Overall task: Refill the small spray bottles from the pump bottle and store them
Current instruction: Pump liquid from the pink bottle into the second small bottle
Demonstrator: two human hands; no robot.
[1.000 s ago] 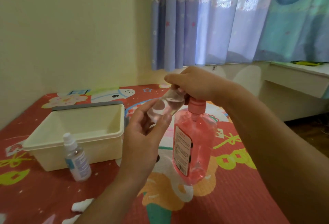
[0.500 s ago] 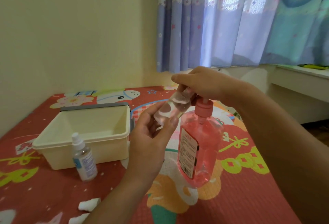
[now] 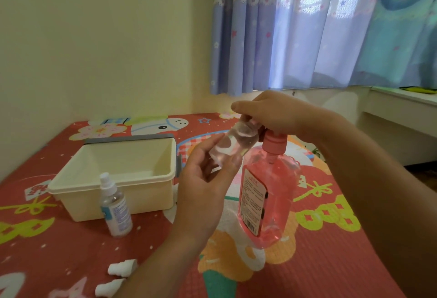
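Surface: red cartoon-printed mat [image 3: 331, 262], backed by a cream wall [image 3: 106, 37]. Lilac and blue curtains [image 3: 319, 32] at upper right, above a white ledge [image 3: 402, 106].

Left hand [image 3: 203, 193] raised over the middle of the mat, thumb and fingers clamped on the lower part of a small clear bottle [image 3: 233, 146]. Bottle tilted, mouth up toward the pump head.

Right hand [image 3: 276, 115] arched over the pink pump head, fingers curled down around it and over the small bottle's mouth. Nozzle hidden.

Pump bottle [image 3: 267, 198] filled with pink liquid, tilted, label toward the camera, just right of the left hand. Resting on the mat or lifted: cannot tell.

Counts:
- hands, two
- pump bottle, one
- small bottles, two: one held and one capped spray bottle [image 3: 115, 205] upright before the cream bin [image 3: 113, 188]
- bin, one
- loose white pieces [image 3: 123, 268] at the mat's near edge, two
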